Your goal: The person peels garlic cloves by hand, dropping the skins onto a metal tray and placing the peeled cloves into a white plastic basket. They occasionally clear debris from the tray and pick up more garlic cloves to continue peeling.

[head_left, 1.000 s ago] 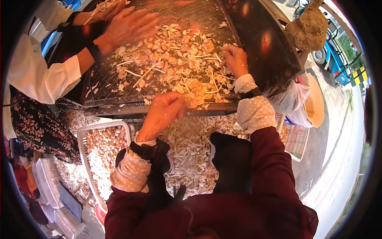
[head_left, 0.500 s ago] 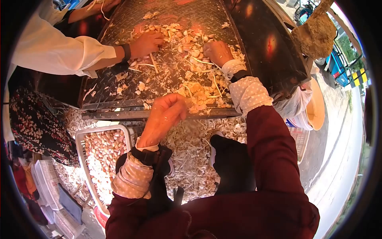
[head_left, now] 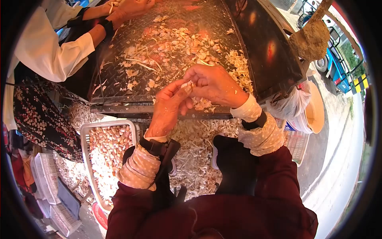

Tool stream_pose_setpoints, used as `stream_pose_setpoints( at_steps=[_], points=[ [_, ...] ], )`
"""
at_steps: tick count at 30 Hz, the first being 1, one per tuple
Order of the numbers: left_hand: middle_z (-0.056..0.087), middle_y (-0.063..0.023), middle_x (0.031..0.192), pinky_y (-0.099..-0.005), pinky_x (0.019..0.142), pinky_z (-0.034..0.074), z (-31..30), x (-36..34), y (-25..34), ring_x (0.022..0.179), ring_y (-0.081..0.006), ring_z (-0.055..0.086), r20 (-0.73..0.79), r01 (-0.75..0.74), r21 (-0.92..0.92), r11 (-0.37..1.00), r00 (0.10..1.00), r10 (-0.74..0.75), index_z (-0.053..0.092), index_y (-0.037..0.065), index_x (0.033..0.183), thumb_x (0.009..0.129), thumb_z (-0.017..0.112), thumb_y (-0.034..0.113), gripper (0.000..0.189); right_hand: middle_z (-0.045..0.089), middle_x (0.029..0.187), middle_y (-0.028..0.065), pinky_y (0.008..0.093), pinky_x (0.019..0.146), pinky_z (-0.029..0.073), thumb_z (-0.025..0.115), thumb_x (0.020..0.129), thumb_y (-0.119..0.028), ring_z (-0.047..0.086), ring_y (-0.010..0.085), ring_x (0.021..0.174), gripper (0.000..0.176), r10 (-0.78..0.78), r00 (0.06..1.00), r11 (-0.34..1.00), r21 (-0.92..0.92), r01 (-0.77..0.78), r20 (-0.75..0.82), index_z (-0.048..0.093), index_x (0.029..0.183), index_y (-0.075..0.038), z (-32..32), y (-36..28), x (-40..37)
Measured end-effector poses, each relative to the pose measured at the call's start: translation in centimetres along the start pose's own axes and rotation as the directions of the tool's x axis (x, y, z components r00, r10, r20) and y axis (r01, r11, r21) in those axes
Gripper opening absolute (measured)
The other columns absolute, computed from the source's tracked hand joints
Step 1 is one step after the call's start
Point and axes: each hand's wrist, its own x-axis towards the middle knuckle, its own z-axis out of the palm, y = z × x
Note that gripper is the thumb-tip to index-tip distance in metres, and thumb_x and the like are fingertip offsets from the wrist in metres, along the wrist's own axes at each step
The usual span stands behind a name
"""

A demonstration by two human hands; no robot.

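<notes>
My left hand (head_left: 169, 105) and my right hand (head_left: 217, 85) meet over the near edge of the dark metal work surface (head_left: 209, 18). A small pale garlic clove (head_left: 188, 85) is pinched between the left thumb and fingers. The right fingers are curled against the same clove, and part of it is hidden behind them. Just beyond lie loose garlic cloves (head_left: 169, 47) among papery skins and stems. More skins (head_left: 238, 65) are heaped along the right side of the surface.
A co-worker's hands (head_left: 129, 8) are at the far left. By my left knee stands a plastic basket (head_left: 84, 145) filled with cloves. Skins and stems (head_left: 195, 159) litter the ground. A bucket (head_left: 314, 107) and a plastic bag (head_left: 292, 99) are to the right.
My right hand has come back from the pile to meet the left, which has risen slightly. A clove now shows between them. The co-worker's near hand has withdrawn towards the far left.
</notes>
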Motion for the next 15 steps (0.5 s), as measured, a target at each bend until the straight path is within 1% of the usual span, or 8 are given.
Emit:
stream_pose_setpoints(
  at_steps=[1, 2, 5, 7, 9, 12, 13, 15],
  points=[
    [0.062, -0.0040, 0.075, -0.0171, 0.046, 0.039, -0.2, 0.0, 0.0, 0.059, -0.0060, 0.056, -0.004, 0.014, -0.006, 1.000, 1.000, -0.014, 0.061, -0.001, 0.115, 0.093, 0.061, 0.017, 0.028, 0.066, 0.073, 0.0081, 0.0257, 0.053, 0.047, 0.062, 0.083, 0.001, 0.062, 0.0142, 0.061, 0.016, 0.127, 0.991, 0.961, 0.256, -0.109, -0.052, 0.057, 0.098, 0.004, 0.4, -0.3, -0.4],
    [0.063, -0.0043, 0.077, -0.0163, 0.044, 0.039, -0.6, 0.2, -0.1, 0.058, -0.0059, 0.055, 0.027, -0.022, -0.069, 0.997, 0.999, 0.023, 0.060, -0.001, 0.116, 0.094, 0.060, 0.016, 0.028, 0.065, 0.076, 0.0055, 0.0219, 0.051, 0.045, 0.062, 0.086, -0.002, 0.061, 0.0098, 0.061, 0.016, 0.148, 0.987, 0.958, 0.256, -0.127, -0.063, 0.058, 0.100, 0.005, 0.3, -0.5, -0.5],
    [0.064, -0.0048, 0.079, -0.0146, 0.041, 0.037, -1.1, 0.6, -0.3, 0.056, -0.0055, 0.055, 0.050, -0.046, -0.179, 0.983, 0.997, 0.056, 0.058, -0.001, 0.116, 0.096, 0.056, 0.014, 0.025, 0.066, 0.077, 0.0057, 0.0212, 0.048, 0.044, 0.063, 0.087, -0.005, 0.060, 0.0091, 0.060, 0.018, 0.235, 0.965, 0.917, 0.355, -0.181, -0.115, 0.061, 0.102, 0.005, 1.3, 0.7, -1.1],
    [0.063, -0.0046, 0.078, -0.0146, 0.041, 0.037, -1.1, 0.4, -0.1, 0.055, -0.0055, 0.055, 0.079, 0.000, -0.247, 0.969, 0.997, 0.021, 0.058, -0.001, 0.114, 0.096, 0.055, 0.014, 0.024, 0.066, 0.076, 0.0056, 0.0220, 0.048, 0.046, 0.062, 0.088, -0.005, 0.062, 0.0094, 0.060, 0.017, 0.236, 0.961, 0.914, 0.369, -0.170, -0.141, 0.063, 0.102, 0.005, 2.2, 1.0, -1.3],
    [0.062, -0.0036, 0.075, -0.0146, 0.041, 0.037, -0.9, 0.4, -0.2, 0.054, -0.0054, 0.054, 0.073, -0.008, -0.246, 0.969, 0.997, 0.027, 0.059, 0.000, 0.107, 0.097, 0.054, 0.015, 0.019, 0.067, 0.074, 0.0048, 0.0233, 0.048, 0.048, 0.062, 0.088, -0.006, 0.062, 0.0109, 0.058, 0.013, 0.086, 0.963, 0.977, 0.210, -0.032, -0.257, 0.064, 0.096, 0.004, 3.1, 1.6, -1.4],
    [0.062, -0.0053, 0.076, -0.0141, 0.035, 0.030, -1.0, 0.4, -0.5, 0.048, -0.0046, 0.049, 0.052, 0.011, -0.169, 0.986, 0.999, -0.002, 0.057, 0.002, 0.105, 0.097, 0.055, 0.016, 0.016, 0.067, 0.072, 0.0060, 0.0244, 0.049, 0.050, 0.062, 0.087, -0.006, 0.061, 0.0115, 0.054, 0.011, 0.015, 0.949, 0.999, 0.050, 0.001, -0.316, 0.063, 0.091, 0.003, 3.9, 2.9, -0.9],
    [0.061, -0.0044, 0.074, -0.0142, 0.034, 0.028, -0.9, 0.3, -0.6, 0.047, -0.0040, 0.047, 0.041, 0.023, -0.188, 0.982, 0.999, -0.016, 0.057, 0.003, 0.102, 0.097, 0.055, 0.017, 0.015, 0.067, 0.072, 0.0060, 0.0244, 0.049, 0.050, 0.062, 0.087, -0.006, 0.061, 0.0115, 0.054, 0.011, 0.017, 0.949, 0.999, 0.049, -0.002, -0.316, 0.063, 0.091, 0.003, 3.9, 2.7, -1.0],
    [0.060, -0.0035, 0.072, -0.0144, 0.033, 0.026, -1.0, 0.2, -0.6, 0.045, -0.0034, 0.044, 0.030, 0.037, -0.205, 0.978, 0.999, -0.031, 0.057, 0.003, 0.100, 0.097, 0.055, 0.017, 0.015, 0.066, 0.071, 0.0072, 0.0235, 0.049, 0.050, 0.061, 0.087, -0.006, 0.061, 0.0125, 0.052, 0.009, 0.168, 0.948, 0.972, 0.208, -0.113, -0.269, 0.061, 0.087, 0.003, 3.6, 1.9, -1.0]
  ],
)
